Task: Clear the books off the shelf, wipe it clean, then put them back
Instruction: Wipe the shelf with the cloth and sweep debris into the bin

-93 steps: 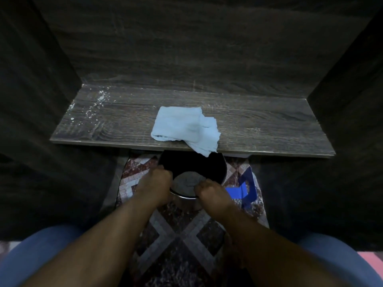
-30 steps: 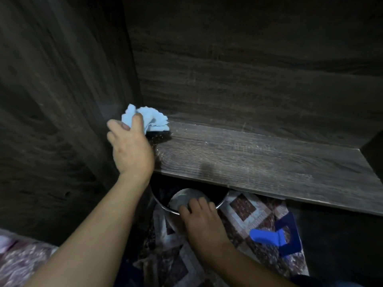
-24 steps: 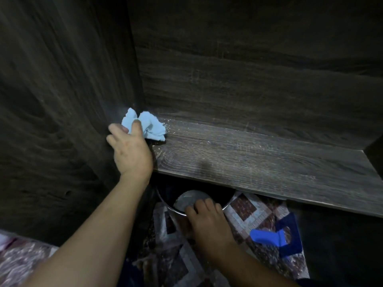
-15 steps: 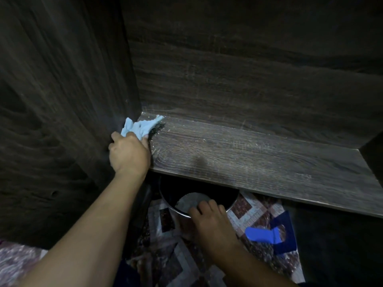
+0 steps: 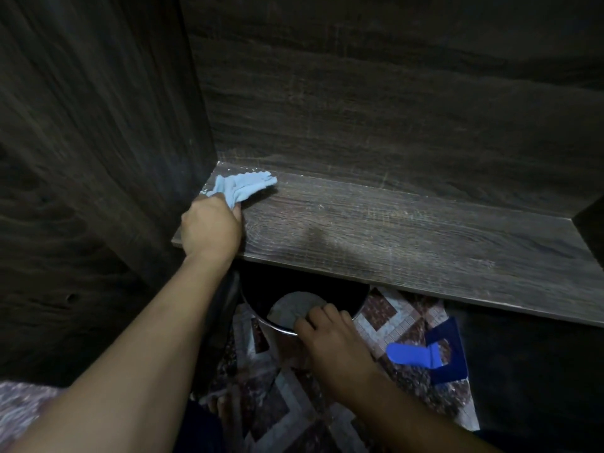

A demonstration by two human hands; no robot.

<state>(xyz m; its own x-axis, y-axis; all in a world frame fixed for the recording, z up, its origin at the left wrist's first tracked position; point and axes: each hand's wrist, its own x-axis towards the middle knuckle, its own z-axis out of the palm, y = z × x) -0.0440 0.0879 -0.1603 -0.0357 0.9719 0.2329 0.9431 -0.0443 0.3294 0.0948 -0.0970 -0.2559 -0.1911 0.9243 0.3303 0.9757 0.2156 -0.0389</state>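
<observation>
Left hand (image 5: 210,228): fingers (image 5: 236,211) clamped on the bunched cloth (image 5: 243,186), at the far left corner of the shelf (image 5: 392,237).
Right hand (image 5: 330,341): fingers (image 5: 327,314) curled over the pot (image 5: 258,317) rim, below the shelf's near edge.
Wipe: press flat and draw the white specks out of the corner, nearward, over the edge into the pot.
Books: not in view.

Side panel (image 5: 98,158), dark wood-grain laminate: upright, just left of the left hand (image 5: 210,228). Back panel (image 5: 392,109), same finish, faint pale scratches: beyond that hand, meeting the side panel in a vertical corner. Second side panel (image 5: 593,230): far right of both hands, in shadow. Floor (image 5: 294,407), patterned in maroon, grey and white diamonds: beneath the right hand (image 5: 333,348). Lighting dim; upper corners in deep shadow.
</observation>
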